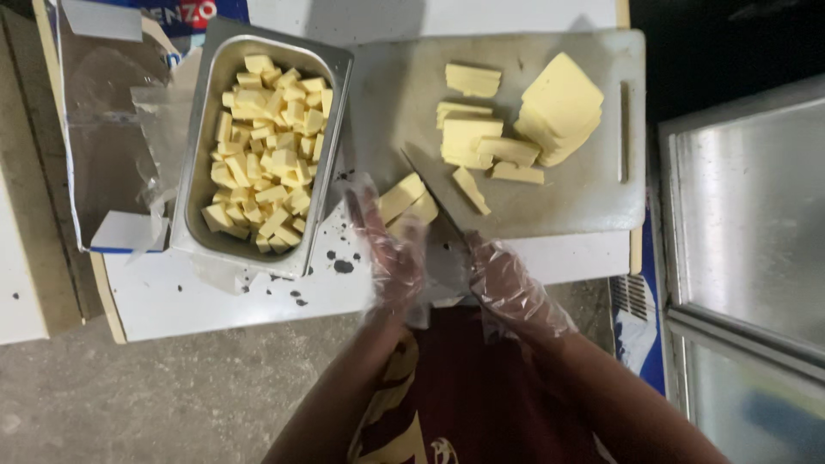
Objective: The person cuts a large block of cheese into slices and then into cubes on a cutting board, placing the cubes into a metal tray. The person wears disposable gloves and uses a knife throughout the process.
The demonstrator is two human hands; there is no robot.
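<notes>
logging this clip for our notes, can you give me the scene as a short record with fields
left hand: gloved left hand, fingers on cheese pieces
right hand: gloved right hand holds knife, blade over the board
board: grey cutting board with cheese strips and a stack of slices
pan: metal pan left of the board, full of cheese cubes
surface: white table, dark specks

Bare board (584, 202) btw pan (331, 129), stack (560, 107)

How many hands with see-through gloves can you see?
2. The left hand rests on the cheese pieces at the board's near edge. The right hand holds the knife just beside it.
</notes>
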